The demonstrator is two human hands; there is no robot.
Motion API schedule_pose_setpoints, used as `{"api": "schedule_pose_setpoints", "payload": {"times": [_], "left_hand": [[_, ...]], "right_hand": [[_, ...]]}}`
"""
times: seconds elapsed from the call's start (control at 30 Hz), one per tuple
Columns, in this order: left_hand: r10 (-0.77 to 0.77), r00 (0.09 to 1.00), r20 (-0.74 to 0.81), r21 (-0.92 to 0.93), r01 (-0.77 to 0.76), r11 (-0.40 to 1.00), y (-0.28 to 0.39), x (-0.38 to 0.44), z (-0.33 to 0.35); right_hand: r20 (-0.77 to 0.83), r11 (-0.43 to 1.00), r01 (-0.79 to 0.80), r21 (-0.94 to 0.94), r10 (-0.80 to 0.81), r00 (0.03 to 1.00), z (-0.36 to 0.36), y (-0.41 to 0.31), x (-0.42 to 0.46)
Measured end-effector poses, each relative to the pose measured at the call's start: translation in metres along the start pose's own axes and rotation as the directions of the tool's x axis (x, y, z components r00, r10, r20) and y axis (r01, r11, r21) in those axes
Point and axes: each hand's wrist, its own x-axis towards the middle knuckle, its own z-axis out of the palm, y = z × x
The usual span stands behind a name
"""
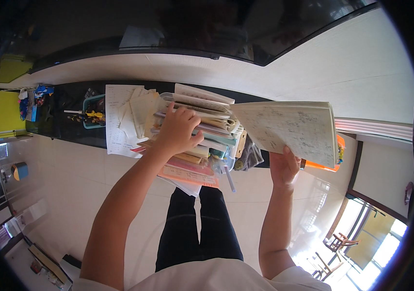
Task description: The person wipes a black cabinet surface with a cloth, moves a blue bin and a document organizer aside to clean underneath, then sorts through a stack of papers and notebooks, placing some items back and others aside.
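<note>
My right hand (284,167) grips the lower edge of a notebook with handwriting on its page (290,132), held up to the right of a crowded pile. My left hand (181,131), fingers spread, rests over the pile's left part and touches the papers there. Upright notebooks and papers (205,103) are packed in what looks like a clear plastic container, whose walls are mostly hidden. Pink and orange booklets (192,175) lie at the near side, beside a light blue pen-like stick (230,180). Loose written sheets (119,120) lie left of the pile.
The narrow black glossy shelf (69,129) carries a teal basket (93,127) of small items, with yellow-green boxes (9,112) at far left. A black screen (192,29) is above. An orange container (339,152) sits behind my right hand. Wooden chairs (339,242) stand at lower right.
</note>
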Motion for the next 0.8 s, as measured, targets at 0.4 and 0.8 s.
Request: {"api": "schedule_pose_setpoints", "payload": {"times": [0.4,0.8], "left_hand": [[0.023,0.983,-0.180,0.037,-0.016,0.999,0.011,-0.015,0.007],[-0.084,0.996,0.011,0.152,0.082,0.985,0.028,-0.019,0.007]], "right_hand": [[0.047,0.968,-0.143,-0.206,0.155,0.987,0.025,0.057,0.056],[0.196,0.194,0.072,-0.978,0.753,0.628,0.038,0.142,0.133]]}}
